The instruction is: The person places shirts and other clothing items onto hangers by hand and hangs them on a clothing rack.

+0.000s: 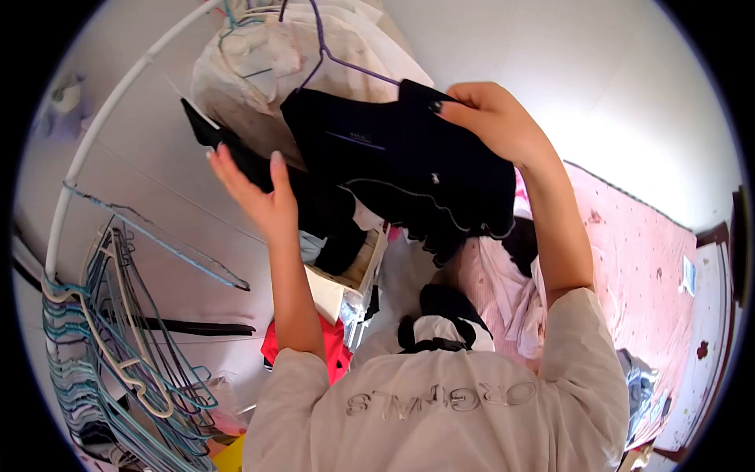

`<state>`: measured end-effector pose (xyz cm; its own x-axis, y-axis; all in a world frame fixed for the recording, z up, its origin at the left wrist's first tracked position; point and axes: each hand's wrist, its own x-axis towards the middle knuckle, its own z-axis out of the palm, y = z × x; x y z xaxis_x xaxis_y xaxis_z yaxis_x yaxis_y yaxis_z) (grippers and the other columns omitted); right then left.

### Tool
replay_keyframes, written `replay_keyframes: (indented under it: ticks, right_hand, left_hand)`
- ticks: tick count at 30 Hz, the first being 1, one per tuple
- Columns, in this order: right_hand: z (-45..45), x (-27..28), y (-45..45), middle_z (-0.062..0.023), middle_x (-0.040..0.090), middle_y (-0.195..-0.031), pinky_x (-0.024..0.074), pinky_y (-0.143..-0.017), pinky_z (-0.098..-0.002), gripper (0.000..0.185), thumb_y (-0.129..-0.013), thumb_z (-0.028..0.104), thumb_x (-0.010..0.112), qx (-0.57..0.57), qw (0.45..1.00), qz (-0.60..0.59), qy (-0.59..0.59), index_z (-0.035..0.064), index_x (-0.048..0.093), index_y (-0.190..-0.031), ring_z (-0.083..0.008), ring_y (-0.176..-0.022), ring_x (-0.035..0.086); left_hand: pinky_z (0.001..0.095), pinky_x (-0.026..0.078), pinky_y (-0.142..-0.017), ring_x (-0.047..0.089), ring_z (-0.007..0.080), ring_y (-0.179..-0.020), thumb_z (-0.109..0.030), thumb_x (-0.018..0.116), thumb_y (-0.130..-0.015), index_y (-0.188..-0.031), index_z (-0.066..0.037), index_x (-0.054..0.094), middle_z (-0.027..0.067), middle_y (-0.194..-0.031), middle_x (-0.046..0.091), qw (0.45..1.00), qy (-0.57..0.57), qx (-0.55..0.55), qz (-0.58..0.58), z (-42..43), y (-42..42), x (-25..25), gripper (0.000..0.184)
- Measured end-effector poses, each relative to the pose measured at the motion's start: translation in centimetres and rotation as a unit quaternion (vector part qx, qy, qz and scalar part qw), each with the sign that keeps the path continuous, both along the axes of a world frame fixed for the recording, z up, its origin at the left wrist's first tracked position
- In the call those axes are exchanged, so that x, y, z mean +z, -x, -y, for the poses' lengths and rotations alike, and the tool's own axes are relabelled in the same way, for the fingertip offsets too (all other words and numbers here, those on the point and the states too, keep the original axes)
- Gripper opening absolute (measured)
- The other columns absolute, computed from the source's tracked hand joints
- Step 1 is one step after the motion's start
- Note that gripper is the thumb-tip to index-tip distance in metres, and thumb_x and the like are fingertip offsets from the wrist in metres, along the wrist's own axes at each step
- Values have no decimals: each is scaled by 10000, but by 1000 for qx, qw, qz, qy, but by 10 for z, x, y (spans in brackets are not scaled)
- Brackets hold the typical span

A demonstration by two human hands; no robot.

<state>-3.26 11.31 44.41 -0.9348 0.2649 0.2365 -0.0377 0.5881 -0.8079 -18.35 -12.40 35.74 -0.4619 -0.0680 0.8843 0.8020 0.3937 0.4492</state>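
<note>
A black top (409,157) with pale wavy stitching and a small white emblem hangs from a purple wire hanger (322,52). My right hand (495,118) grips the top at its right shoulder, thumb in front and fingers behind the cloth. My left hand (263,193) is open, with fingers stretched upward. It is beside another black garment (255,167) that hangs further back; whether the fingertips touch it I cannot tell. Behind both garments hang pale, whitish clothes (244,79) on hangers.
A curved white rail (110,102) runs along the left, with many bunched wire hangers (134,330) below. A pink bedspread (621,275) is at the right. Under my arms are an open cream drawer or box (362,263) and red cloth (334,350).
</note>
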Motion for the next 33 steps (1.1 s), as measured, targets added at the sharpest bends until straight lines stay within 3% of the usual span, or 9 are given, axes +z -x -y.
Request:
replay_keyframes:
  ticks: [3, 7, 13, 15, 18, 20, 29, 30, 33]
  right_hand:
    - [13, 24, 44, 27, 523, -619, 348, -531, -198, 208, -799, 196, 547, 27, 998, -27, 54, -3, 596, -763, -54, -582, 446]
    - [29, 48, 108, 6, 568, -657, 387, -577, -226, 238, -792, 226, 557, 30, 994, -105, 23, -2, 622, -815, -68, -637, 497]
    - [61, 59, 205, -85, 603, -685, 420, -618, -307, 310, -757, 290, 573, 37, 973, -180, -141, -12, 629, -799, -171, -658, 554]
    - [71, 51, 228, -173, 600, -709, 442, -640, -370, 330, -733, 324, 572, 13, 954, -198, -225, 6, 633, -794, -280, -669, 580]
    - [86, 27, 244, -186, 599, -742, 456, -670, -420, 310, -745, 319, 559, -20, 937, -205, -283, 21, 625, -797, -336, -731, 583]
    - [93, 13, 241, -165, 606, -731, 470, -653, -408, 285, -732, 307, 567, -25, 933, -217, -286, 27, 620, -740, -321, -722, 593]
    - [83, 8, 247, -144, 604, -680, 477, -581, -387, 229, -736, 267, 566, -37, 915, -228, -331, 43, 614, -725, -291, -652, 602]
    - [83, 9, 246, -142, 599, -671, 471, -579, -388, 232, -738, 271, 567, -53, 906, -226, -354, 44, 612, -732, -290, -645, 597]
    - [77, 6, 253, -126, 590, -630, 463, -547, -376, 226, -740, 272, 571, -86, 884, -247, -388, 49, 605, -726, -274, -601, 592]
  left_hand:
    - [414, 226, -994, 267, 370, -1232, -187, 615, -772, -1234, 3, 382, 258, -1310, 287, 1000, 23, -6, -7, 0, 18, 8, 551]
    - [389, 268, -972, 342, 363, -1186, -155, 595, -783, -1173, 6, 453, 251, -1252, 374, 999, 27, -19, 19, -1, 37, 13, 445]
    - [363, 236, -1000, 294, 347, -1214, -195, 654, -718, -1288, 55, 223, 251, -1301, 293, 991, -74, -28, 106, -4, 67, 15, 757]
    - [345, 236, -1000, 295, 334, -1216, -192, 664, -701, -1303, 54, 186, 251, -1312, 276, 976, -126, -35, 177, -10, 83, 12, 807]
    - [287, 255, -976, 315, 287, -1202, -86, 594, -678, -1329, 42, 106, 237, -1319, 269, 948, -148, -154, 235, -16, 92, 14, 823]
    - [271, 277, -947, 279, 240, -1225, -14, 515, -711, -1364, -66, 70, 174, -1355, 232, 944, -122, -207, 225, -22, 100, 11, 792]
    - [287, 271, -963, 247, 306, -1250, -74, 527, -755, -1347, -25, -46, 244, -1365, 163, 953, -42, -204, 219, -60, 129, 18, 825]
    - [315, 269, -972, 325, 366, -1200, -75, 507, -739, -1316, 71, -25, 315, -1280, 283, 964, -37, -176, 195, -69, 126, 25, 798]
    - [312, 308, -943, 387, 363, -1157, -169, 551, -779, -1312, 75, -37, 323, -1223, 359, 961, -47, -210, 174, -88, 149, 22, 831]
